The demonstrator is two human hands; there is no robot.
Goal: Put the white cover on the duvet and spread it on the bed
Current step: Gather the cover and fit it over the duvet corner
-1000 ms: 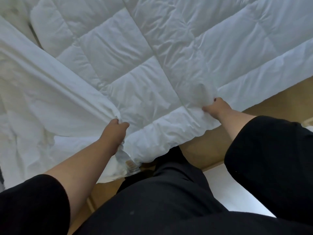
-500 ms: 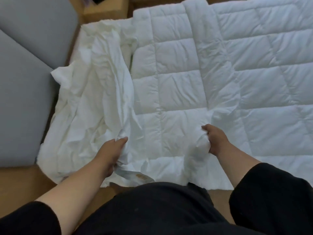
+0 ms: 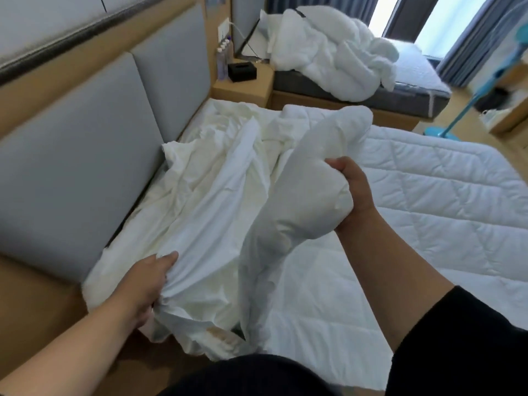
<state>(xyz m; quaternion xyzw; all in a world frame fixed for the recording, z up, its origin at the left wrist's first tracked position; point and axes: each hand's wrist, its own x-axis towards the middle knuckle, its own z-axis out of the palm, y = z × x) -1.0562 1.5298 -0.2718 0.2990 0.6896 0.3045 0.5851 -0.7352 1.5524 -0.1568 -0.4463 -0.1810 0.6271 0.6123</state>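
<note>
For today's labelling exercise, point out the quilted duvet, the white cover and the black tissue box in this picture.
quilted duvet (image 3: 428,195): head view, flat stitched panel right of the hands.
white cover (image 3: 217,195): head view, crumpled smooth sheet by the headboard.
black tissue box (image 3: 242,71): head view, its front side, on the bedside table.

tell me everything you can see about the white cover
The white cover is thin, smooth, plain fabric, badly crumpled and bunched on the near bed beside the grey headboard. It lies partly over the quilted duvet. The left hand grips its near edge; the right hand holds a raised, padded-looking bundle wrapped in it.
</note>
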